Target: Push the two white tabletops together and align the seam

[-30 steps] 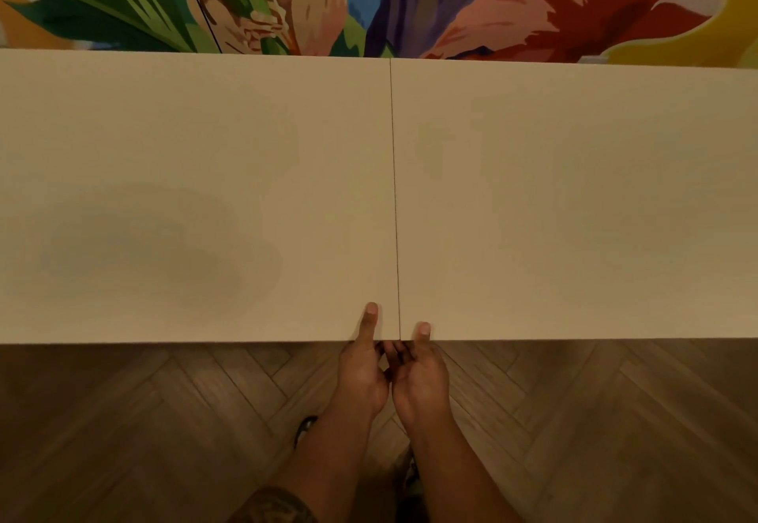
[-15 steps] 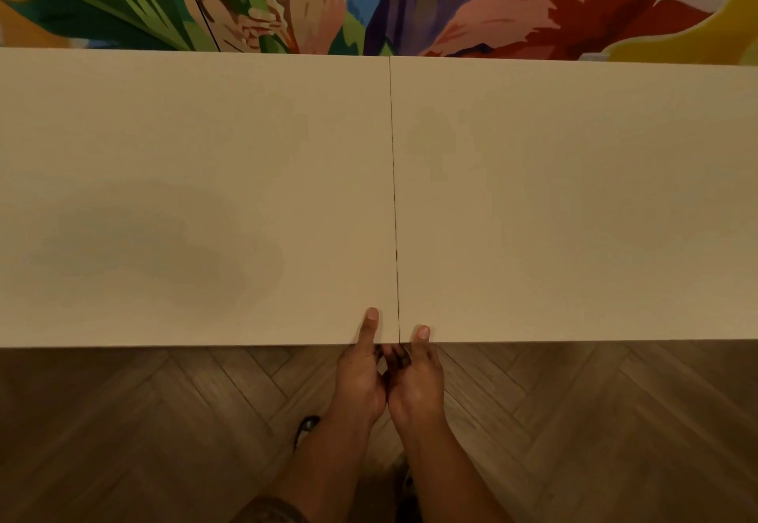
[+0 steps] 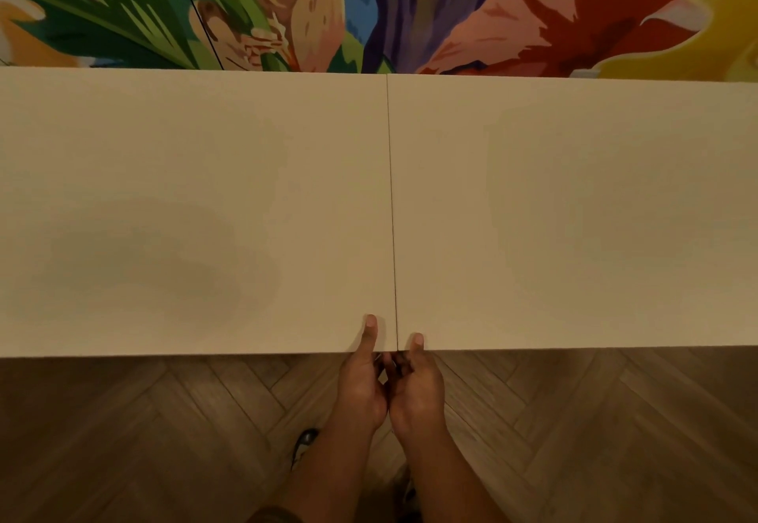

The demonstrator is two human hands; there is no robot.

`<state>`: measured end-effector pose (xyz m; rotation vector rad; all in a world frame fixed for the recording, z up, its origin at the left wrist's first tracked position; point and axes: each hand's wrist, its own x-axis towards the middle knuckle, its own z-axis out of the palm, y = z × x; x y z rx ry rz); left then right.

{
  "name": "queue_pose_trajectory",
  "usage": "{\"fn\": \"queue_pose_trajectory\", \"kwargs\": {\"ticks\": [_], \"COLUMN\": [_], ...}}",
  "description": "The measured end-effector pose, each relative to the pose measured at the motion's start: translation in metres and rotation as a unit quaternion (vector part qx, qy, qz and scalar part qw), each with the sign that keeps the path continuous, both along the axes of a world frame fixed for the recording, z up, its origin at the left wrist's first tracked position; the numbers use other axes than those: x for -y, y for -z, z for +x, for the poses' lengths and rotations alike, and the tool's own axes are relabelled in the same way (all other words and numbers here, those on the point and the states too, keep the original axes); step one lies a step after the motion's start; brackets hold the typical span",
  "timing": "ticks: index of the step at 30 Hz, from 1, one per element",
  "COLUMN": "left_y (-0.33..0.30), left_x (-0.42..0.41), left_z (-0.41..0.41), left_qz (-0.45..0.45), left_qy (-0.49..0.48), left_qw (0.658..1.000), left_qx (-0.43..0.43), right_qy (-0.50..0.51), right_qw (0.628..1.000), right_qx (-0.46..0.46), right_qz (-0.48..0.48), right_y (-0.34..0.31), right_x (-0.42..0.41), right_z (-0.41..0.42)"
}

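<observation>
Presently the fingers of both hands curl under the near edge at the six o'clock end of the seam [image 3: 392, 211], out of sight below the boards; only the thumbs lie on top. The left hand [image 3: 363, 385] sets its thumb on the left tabletop [image 3: 192, 202] just beside the seam, and the right hand [image 3: 416, 389] sets its thumb on the right tabletop [image 3: 574, 202], a little nearer the edge. Each hand thus pinches its own board between thumb and hidden fingers. The two hands touch along their inner sides below the edge, wrists close, forearms rising from six o'clock.

Condition of the work: the two white boards of the bench are already together. The seam reads as one thin dark line running from twelve o'clock to six o'clock, with no open gap visible along it. The near edges meet nearly flush. At the twelve o'clock end the right tabletop's far edge appears to sit slightly nearer than the left's, though the wide lens may account for that.

Judgement: the push is done; what remains is fine levelling and squaring at the joint, which this grip suits.

Surroundings: a bright floral mural [image 3: 410, 5] behind at twelve o'clock, herringbone wood floor [image 3: 123, 440] below.
</observation>
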<state>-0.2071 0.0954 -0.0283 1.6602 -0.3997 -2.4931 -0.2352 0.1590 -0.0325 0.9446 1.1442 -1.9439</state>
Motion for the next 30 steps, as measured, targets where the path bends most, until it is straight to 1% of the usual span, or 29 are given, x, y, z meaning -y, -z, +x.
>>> {"fn": "queue_pose_trajectory", "kwargs": {"ticks": [6, 11, 17, 21, 24, 27, 28, 30], "left_y": [0.005, 0.005, 0.000, -0.003, -0.009, -0.021, -0.024, -0.034], "left_x": [-0.003, -0.001, 0.006, 0.008, 0.012, 0.019, 0.023, 0.032], "left_z": [0.005, 0.009, 0.008, 0.009, 0.015, 0.026, 0.031, 0.040], "left_qz": [-0.039, -0.077, -0.091, -0.111, -0.146, -0.165, -0.169, -0.184], "left_qy": [0.038, 0.099, 0.087, 0.107, 0.161, 0.254, 0.288, 0.365], "left_qw": [0.998, 0.992, 0.992, 0.988, 0.976, 0.952, 0.941, 0.907], "left_qx": [-0.018, 0.012, 0.023, 0.014, 0.020, 0.047, 0.058, 0.097], "right_qy": [-0.015, -0.040, -0.017, -0.039, -0.089, -0.173, -0.213, -0.316], "right_qw": [1.000, 0.998, 0.998, 0.996, 0.990, 0.977, 0.968, 0.931], "right_qx": [-0.015, -0.050, -0.051, -0.075, -0.084, -0.085, -0.090, -0.112], "right_qz": [0.003, 0.018, 0.029, 0.042, 0.066, 0.086, 0.096, 0.145], "right_y": [-0.002, -0.002, -0.009, -0.009, -0.010, -0.018, -0.019, -0.029], "right_x": [-0.006, -0.013, -0.011, -0.014, -0.018, -0.023, -0.026, -0.032], "right_z": [0.004, 0.006, 0.001, 0.000, -0.001, -0.007, -0.010, -0.018]}}
